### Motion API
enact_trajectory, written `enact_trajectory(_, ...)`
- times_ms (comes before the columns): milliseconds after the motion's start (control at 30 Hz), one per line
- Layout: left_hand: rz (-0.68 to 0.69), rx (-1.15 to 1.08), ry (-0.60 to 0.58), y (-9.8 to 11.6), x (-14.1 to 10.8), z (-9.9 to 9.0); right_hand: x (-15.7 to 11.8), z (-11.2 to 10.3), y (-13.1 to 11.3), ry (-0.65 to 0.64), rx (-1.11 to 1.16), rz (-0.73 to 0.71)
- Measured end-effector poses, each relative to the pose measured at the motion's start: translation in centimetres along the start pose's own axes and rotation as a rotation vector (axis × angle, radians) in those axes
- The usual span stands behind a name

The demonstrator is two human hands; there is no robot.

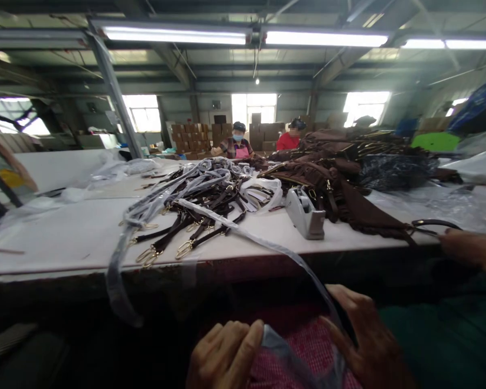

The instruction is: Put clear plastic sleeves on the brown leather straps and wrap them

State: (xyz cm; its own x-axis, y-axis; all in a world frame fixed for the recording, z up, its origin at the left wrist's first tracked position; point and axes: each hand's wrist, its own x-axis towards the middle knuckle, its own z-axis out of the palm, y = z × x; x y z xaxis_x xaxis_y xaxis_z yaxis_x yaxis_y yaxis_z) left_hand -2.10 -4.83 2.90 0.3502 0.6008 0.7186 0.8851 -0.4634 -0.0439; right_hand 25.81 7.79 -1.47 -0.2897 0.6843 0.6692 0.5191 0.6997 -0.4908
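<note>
A long, narrow strap in translucent grey plastic wrap (267,243) spans the gap between a worker's two hands and a white surface (76,232). The fingers of the left hand (229,351) are curled closed, pinching the wrap above a pink checked cloth (303,346). Those of the right hand (364,335) arch partly open around the strap; blur and shadow make it impossible to tell how firmly they grip.

The spread of the hands seems to keep the near portion off the cloth and within reach, while the far portion rests on a heap of dark brown straps with gold-coloured clasps (170,235), which likely supports it. A grey tape dispenser (314,224) stands upright beside the heap, presumably for easy reach, near piled brown fabric goods (360,208).

The strap's long axis slants from the heap, over the surface's near edge, down and rightward to the right hand, then bends back leftward below it. Its far end points away from the worker and to the left. At far right, a co-worker's hand (470,248) is near a dark, curved strap (435,222).
</note>
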Motion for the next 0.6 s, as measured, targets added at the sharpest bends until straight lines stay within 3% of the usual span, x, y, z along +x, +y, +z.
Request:
enact_trajectory(100,0.054,0.017,0.02,0.4,2.4,-0.2,2.8,1.4,-5.4,-0.466,0.496,0.153)
enact_trajectory(200,-0.086,-0.11,0.038,0.3,3.0,-0.5,4.5,3.2,-8.1,-0.702,0.782,0.337)
enact_trajectory(300,-0.491,-0.588,-0.161,-0.9,2.7,-1.0,5.5,3.9,-8.3,-0.762,0.925,0.521)
enact_trajectory(400,-0.915,-1.235,-0.478,-2.4,2.3,-1.4,6.6,3.7,-7.7,-0.787,0.781,0.439)
enact_trajectory(467,-1.012,-1.513,-0.598,-3.2,2.2,-1.0,7.3,3.6,-7.4,-0.842,0.672,0.344)
enact_trajectory(600,-1.07,-1.669,-0.737,-3.5,1.6,0.8,8.1,4.5,-7.3,-0.945,0.594,0.198)
